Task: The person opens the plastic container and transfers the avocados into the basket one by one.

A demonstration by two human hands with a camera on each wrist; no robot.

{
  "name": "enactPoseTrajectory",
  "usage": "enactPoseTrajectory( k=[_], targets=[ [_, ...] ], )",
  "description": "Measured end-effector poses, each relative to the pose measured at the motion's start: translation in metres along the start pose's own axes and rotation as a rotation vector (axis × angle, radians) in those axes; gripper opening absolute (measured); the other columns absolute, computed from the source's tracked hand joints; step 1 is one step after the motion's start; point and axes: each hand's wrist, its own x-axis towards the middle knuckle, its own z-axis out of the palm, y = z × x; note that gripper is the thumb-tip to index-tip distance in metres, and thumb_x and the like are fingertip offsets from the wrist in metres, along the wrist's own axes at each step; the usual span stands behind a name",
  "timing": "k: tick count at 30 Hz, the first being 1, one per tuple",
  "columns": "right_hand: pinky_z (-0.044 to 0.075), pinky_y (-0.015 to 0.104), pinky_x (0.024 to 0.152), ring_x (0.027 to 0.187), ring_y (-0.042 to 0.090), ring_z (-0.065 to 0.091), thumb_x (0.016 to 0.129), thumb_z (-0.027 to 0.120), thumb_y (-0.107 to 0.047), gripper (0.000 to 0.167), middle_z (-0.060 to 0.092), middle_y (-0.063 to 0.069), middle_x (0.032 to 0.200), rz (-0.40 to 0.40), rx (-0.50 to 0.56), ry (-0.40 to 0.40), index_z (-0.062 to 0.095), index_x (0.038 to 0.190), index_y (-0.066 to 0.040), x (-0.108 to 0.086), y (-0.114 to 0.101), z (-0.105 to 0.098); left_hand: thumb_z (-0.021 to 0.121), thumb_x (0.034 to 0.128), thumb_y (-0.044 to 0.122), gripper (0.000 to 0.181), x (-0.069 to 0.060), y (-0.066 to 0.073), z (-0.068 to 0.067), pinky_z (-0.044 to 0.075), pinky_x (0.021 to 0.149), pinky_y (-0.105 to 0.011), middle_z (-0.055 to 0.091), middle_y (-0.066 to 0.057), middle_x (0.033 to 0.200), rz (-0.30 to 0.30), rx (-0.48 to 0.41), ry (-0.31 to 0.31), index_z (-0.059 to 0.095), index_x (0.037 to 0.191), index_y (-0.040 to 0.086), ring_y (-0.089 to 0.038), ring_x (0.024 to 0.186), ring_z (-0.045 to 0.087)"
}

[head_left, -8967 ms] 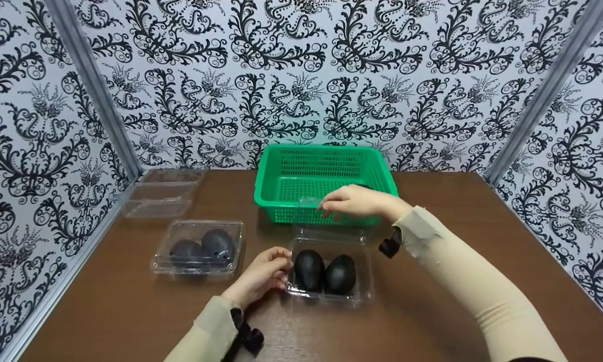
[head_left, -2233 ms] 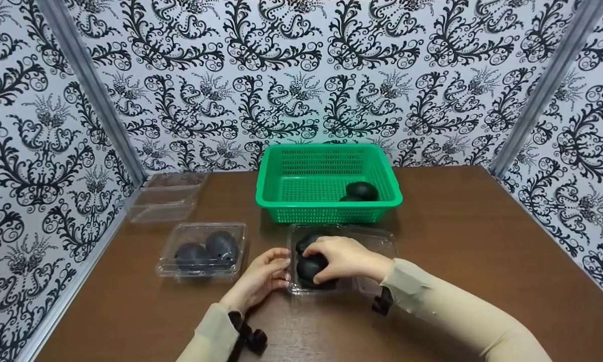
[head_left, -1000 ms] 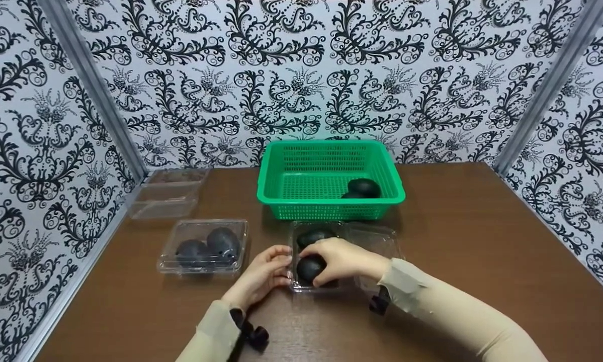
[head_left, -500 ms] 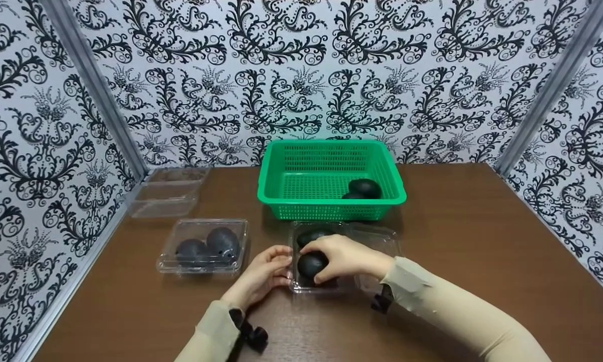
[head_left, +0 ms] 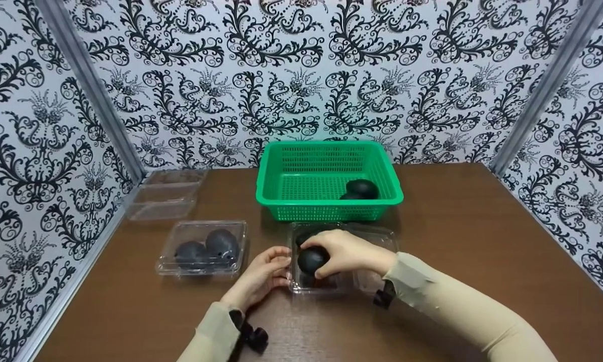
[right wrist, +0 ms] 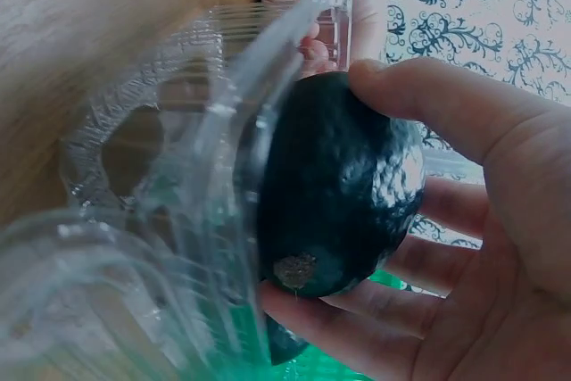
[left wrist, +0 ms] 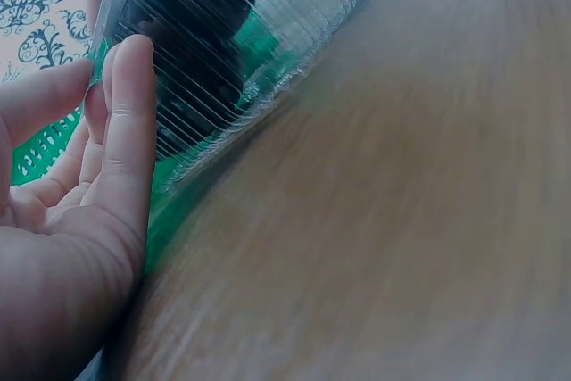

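Observation:
An opened clear plastic container (head_left: 301, 289) stands in front of the green basket, its lid (head_left: 376, 241) folded out to the right. My right hand (head_left: 349, 251) grips a dark oval fruit (head_left: 312, 260) over the container; in the right wrist view, thumb and fingers wrap round the fruit (right wrist: 339, 185). Another dark fruit (head_left: 304, 237) lies behind it, partly hidden by that hand. My left hand (head_left: 261, 276) holds the container's left edge; in the left wrist view its fingers (left wrist: 129, 113) lie against the ribbed wall (left wrist: 192, 86).
The green basket (head_left: 329, 202) at the back holds dark fruits (head_left: 362, 188) on its right side. A closed clear container (head_left: 200, 229) with two dark fruits stands left of my left hand. Empty clear containers (head_left: 163, 193) sit at the back left. Patterned walls enclose the brown table (head_left: 457, 226).
The container's lid, behind it earlier, is now at its right, and the fruits inside lie differently. In the last second my right hand has raised the gripped fruit slightly. My left hand has hardly moved.

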Motion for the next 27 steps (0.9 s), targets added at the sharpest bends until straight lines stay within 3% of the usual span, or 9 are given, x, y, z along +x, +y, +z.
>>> enactPoseTrajectory(
  k=[16,27],
  targets=[
    [0.047,0.039,0.093,0.108,0.019,0.057,0.072,0.078,-0.027,0.059,0.063,0.003,0.12,-0.015,-0.044,0.039,0.063,0.127,-0.011,-0.001,-0.001,-0.009,0.06,0.094,0.007,0.019,0.001,0.001,0.001,0.054,0.059,-0.026,0.06,-0.004,0.085,-0.003,0.0,-0.005,0.051,0.111,0.005,-0.014,0.064,0.059],
    [0.049,0.037,0.09,0.107,0.018,0.058,0.073,0.078,-0.025,0.059,0.063,0.003,0.12,-0.023,-0.037,0.045,0.062,0.128,-0.011,-0.007,-0.003,-0.014,0.059,0.0942,0.006,0.019,-0.002,-0.001,-0.001,0.054,0.061,-0.027,0.057,-0.002,0.084,-0.002,0.018,-0.008,0.051,0.112,0.005,-0.014,0.066,0.059]
  ],
)
